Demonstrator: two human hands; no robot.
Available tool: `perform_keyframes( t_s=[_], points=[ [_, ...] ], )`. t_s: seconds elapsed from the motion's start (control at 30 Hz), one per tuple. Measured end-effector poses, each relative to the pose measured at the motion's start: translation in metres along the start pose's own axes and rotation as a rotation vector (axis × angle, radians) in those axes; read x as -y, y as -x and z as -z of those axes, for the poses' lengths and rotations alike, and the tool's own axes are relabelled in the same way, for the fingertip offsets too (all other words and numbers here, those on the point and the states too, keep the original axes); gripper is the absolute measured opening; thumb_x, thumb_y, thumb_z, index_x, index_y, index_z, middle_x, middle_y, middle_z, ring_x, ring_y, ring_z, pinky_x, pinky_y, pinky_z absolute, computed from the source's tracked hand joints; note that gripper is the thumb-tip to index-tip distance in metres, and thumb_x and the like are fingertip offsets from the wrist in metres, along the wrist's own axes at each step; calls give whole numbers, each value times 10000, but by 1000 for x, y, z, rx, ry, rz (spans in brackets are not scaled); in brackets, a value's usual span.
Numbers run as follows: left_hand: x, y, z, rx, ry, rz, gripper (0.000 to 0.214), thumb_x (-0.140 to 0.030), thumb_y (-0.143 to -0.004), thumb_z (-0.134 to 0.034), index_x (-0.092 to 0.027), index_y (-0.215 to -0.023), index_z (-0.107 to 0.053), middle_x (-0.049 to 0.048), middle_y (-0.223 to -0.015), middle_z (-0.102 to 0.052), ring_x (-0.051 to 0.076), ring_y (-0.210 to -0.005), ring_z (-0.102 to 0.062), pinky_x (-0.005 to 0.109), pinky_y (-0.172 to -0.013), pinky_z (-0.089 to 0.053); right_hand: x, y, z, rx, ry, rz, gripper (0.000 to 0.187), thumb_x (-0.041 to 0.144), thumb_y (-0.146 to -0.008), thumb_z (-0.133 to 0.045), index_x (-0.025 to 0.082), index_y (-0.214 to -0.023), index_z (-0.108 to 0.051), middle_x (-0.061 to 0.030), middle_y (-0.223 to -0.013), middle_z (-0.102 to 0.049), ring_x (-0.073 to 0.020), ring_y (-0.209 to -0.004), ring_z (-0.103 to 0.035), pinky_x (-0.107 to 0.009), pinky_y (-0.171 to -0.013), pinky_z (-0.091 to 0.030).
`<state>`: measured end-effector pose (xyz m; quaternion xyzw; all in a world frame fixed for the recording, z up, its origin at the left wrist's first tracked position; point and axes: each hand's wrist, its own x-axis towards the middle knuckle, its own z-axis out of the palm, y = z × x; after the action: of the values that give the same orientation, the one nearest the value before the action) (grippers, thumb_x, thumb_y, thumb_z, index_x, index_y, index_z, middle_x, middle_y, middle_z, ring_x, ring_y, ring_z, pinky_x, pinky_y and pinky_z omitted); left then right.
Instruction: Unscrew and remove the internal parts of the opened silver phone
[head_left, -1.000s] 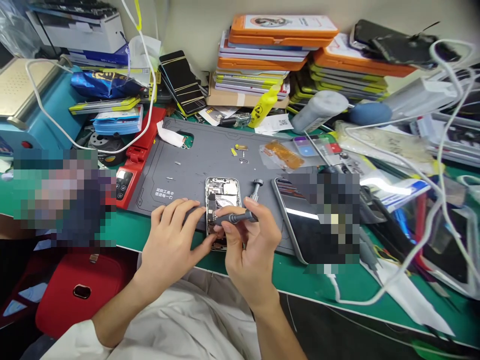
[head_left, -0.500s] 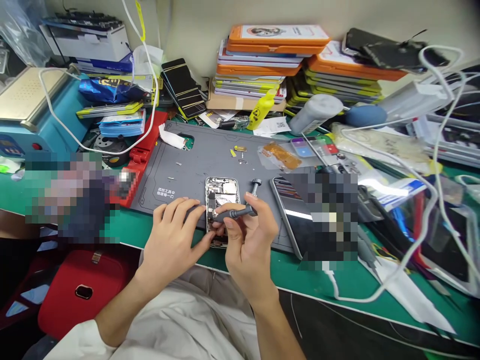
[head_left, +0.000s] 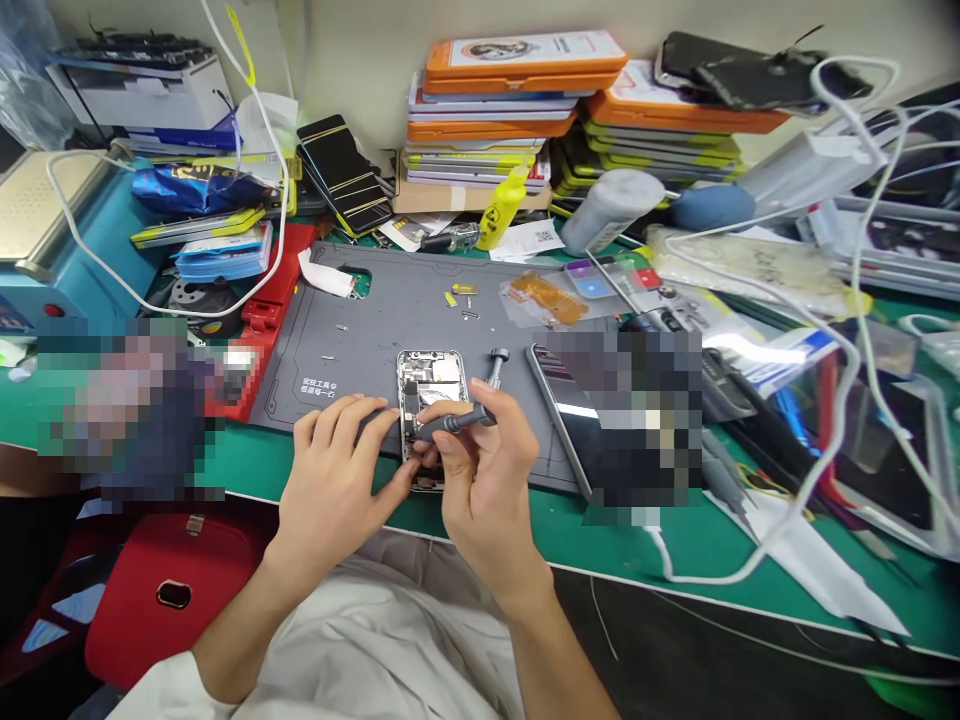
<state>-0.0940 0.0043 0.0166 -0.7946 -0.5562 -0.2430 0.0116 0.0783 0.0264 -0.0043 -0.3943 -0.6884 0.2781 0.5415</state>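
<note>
A smartphone with its back or screen off and inner parts bare lies on the near edge of a grey work mat. Fingers and thumb of my left hand press on its left edge and lower left corner, gripping it in place. In my right hand is a dark grey screwdriver, slanted low over the phone's middle. Its tip is hard to make out, and my fingers hide the phone's lower right part. Just beyond my right index finger rises a grey tool with a round cap; its lower end is hidden.
Right of the phone lies a larger dark-screened device, partly pixelated. Small metal parts and orange film are on the mat. Stacked orange cases and a yellow bottle stand behind. A white cable loops at right.
The whole scene sits slightly farther left and up as my head view shifts. Both hands, the screwdriver and the phone keep nearly the same places relative to each other.
</note>
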Motion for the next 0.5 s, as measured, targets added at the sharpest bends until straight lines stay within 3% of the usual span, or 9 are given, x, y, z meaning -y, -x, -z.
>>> perform_keyframes(
  t_s=[0.13, 0.27, 0.5],
  points=[
    [0, 0, 0, -7, 0, -3, 308, -316, -1114, -627, -187, -1394, -634, 153, -1424, -765, 351, -1368, -674, 507, -1106, -427, 0, 0, -2, -29, 43, 49, 647, 180, -1120, -600, 379, -1683, -348, -78, -1255, -736, -187, -987, -817, -336, -787, -763],
    [0, 0, 0, -7, -2, -3, 315, -312, -1110, -635, -182, -1397, -631, 153, -1422, -764, 352, -1357, -677, 507, -1104, -423, 1, 2, -4, -36, 11, 5, 781, 146, -1098, -645, 381, -1735, -259, -89, -1235, -775, -209, -994, -848, -340, -747, -769],
    [0, 0, 1, -12, -13, -10, 320, -296, -1099, -648, -186, -1400, -631, 150, -1423, -762, 351, -1351, -680, 503, -1089, -430, 0, 4, -4, -54, -6, 29, 723, 130, -1083, -664, 371, -1685, -346, -89, -1319, -742, -213, -1119, -839, -332, -800, -767]
  ],
)
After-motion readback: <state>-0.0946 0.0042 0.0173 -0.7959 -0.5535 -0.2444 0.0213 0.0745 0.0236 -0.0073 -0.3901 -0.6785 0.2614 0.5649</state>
